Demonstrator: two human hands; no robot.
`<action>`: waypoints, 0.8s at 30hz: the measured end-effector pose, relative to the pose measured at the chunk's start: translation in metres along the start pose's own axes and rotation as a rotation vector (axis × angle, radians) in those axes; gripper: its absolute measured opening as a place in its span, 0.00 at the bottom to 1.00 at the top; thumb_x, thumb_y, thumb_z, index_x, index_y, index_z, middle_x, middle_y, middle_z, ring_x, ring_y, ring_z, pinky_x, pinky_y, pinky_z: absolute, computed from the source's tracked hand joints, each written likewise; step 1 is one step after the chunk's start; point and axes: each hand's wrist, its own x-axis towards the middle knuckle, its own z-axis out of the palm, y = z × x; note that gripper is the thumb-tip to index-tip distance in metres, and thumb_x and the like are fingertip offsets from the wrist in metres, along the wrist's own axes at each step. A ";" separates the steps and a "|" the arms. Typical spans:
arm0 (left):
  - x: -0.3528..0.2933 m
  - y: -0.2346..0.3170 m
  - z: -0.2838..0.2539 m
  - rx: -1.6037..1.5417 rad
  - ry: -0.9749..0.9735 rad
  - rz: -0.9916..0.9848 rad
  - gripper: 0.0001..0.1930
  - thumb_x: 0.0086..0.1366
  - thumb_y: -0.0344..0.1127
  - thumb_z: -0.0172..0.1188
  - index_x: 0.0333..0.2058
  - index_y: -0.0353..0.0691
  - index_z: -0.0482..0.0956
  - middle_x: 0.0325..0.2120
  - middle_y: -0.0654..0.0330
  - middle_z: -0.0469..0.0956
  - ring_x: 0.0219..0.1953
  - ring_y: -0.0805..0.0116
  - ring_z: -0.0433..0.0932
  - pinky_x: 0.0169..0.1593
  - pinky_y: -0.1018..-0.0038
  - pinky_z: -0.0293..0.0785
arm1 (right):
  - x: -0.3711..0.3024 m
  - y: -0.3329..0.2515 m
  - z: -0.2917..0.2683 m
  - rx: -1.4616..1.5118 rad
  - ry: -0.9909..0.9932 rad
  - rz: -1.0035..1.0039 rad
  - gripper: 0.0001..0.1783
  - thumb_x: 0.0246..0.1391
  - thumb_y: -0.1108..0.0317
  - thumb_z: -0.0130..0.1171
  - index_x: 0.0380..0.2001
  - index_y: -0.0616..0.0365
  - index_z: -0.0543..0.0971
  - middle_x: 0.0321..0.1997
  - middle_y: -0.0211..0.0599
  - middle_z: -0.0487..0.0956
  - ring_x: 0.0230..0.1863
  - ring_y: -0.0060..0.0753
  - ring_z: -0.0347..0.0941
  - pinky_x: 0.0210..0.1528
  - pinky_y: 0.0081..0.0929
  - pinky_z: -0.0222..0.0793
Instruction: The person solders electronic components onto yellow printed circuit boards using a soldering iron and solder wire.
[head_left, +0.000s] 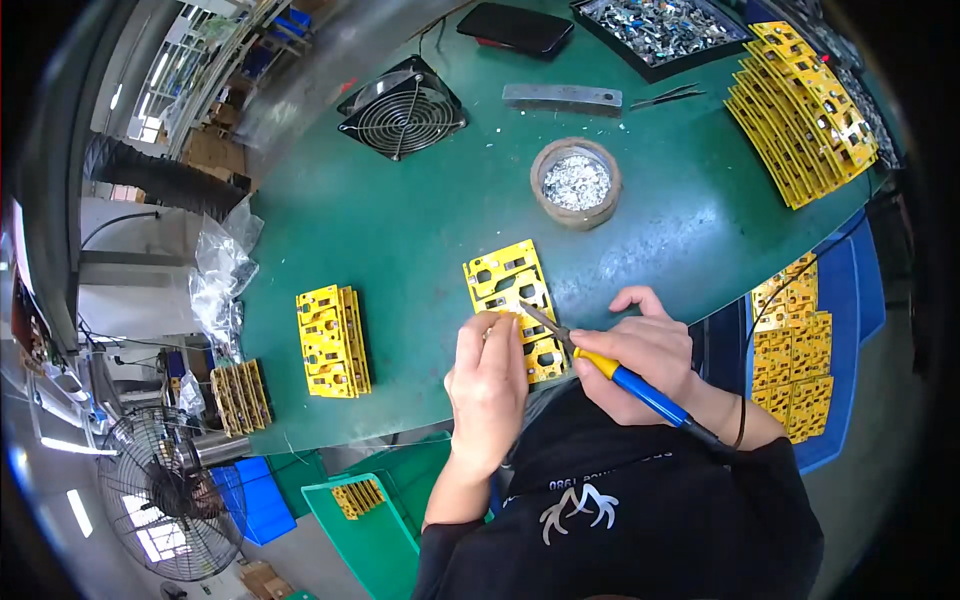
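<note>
A yellow circuit board panel (503,265) with cut-outs lies on the green table in front of me. My right hand (640,365) is closed round a soldering iron (645,392) with a blue and yellow handle. Its metal tip slants down to the left and reaches the middle of the panel. Over the panel's left part, my left hand (487,385) is closed in a pinch, its fingertips close to the iron's tip. What those fingers hold, if anything, is too small to make out.
A round pot of silvery bits (577,182) stands beyond the panel. Stacked yellow panels stand at left (333,342) and far right (800,115). A black fan (405,115), a metal bar (562,97), tweezers (668,96) and a parts tray (660,72) lie farther back. The iron's cord (745,370) runs right.
</note>
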 end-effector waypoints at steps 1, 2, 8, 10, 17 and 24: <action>0.000 0.000 0.001 0.001 0.000 -0.002 0.05 0.68 0.23 0.68 0.42 0.33 0.86 0.42 0.53 0.83 0.36 0.54 0.87 0.38 0.65 0.84 | 0.001 0.001 0.000 -0.003 0.002 -0.006 0.16 0.44 0.76 0.74 0.40 0.60 0.88 0.25 0.32 0.84 0.21 0.31 0.78 0.48 0.40 0.76; 0.000 0.000 0.002 0.025 0.002 0.004 0.05 0.68 0.23 0.68 0.42 0.33 0.86 0.42 0.53 0.83 0.36 0.54 0.87 0.38 0.65 0.84 | 0.001 0.001 0.001 -0.006 0.005 -0.012 0.16 0.45 0.75 0.75 0.41 0.59 0.88 0.26 0.31 0.84 0.23 0.32 0.79 0.47 0.39 0.74; -0.003 -0.001 0.009 0.052 0.019 0.022 0.06 0.67 0.24 0.69 0.43 0.33 0.86 0.44 0.53 0.83 0.35 0.55 0.87 0.36 0.64 0.85 | 0.001 0.003 0.003 0.005 -0.003 0.013 0.16 0.45 0.75 0.75 0.41 0.59 0.88 0.26 0.31 0.84 0.23 0.32 0.79 0.47 0.39 0.74; -0.003 0.000 0.010 0.056 0.019 0.020 0.07 0.67 0.24 0.69 0.43 0.33 0.86 0.44 0.53 0.83 0.35 0.55 0.87 0.36 0.64 0.85 | 0.000 0.005 0.003 0.008 -0.004 0.019 0.16 0.45 0.75 0.75 0.41 0.58 0.88 0.26 0.31 0.84 0.23 0.32 0.79 0.47 0.39 0.74; -0.002 0.003 0.008 0.063 -0.002 -0.001 0.08 0.67 0.23 0.68 0.44 0.33 0.86 0.45 0.51 0.82 0.35 0.55 0.87 0.36 0.64 0.85 | 0.001 0.007 0.003 0.037 -0.013 0.030 0.16 0.45 0.75 0.75 0.41 0.56 0.89 0.27 0.31 0.85 0.23 0.30 0.80 0.47 0.36 0.74; 0.003 0.007 0.001 0.159 -0.093 -0.005 0.11 0.70 0.26 0.66 0.50 0.34 0.85 0.51 0.48 0.79 0.37 0.50 0.87 0.35 0.61 0.84 | 0.002 0.005 0.004 0.039 -0.021 0.045 0.16 0.45 0.75 0.75 0.41 0.57 0.89 0.26 0.31 0.85 0.23 0.30 0.79 0.46 0.36 0.73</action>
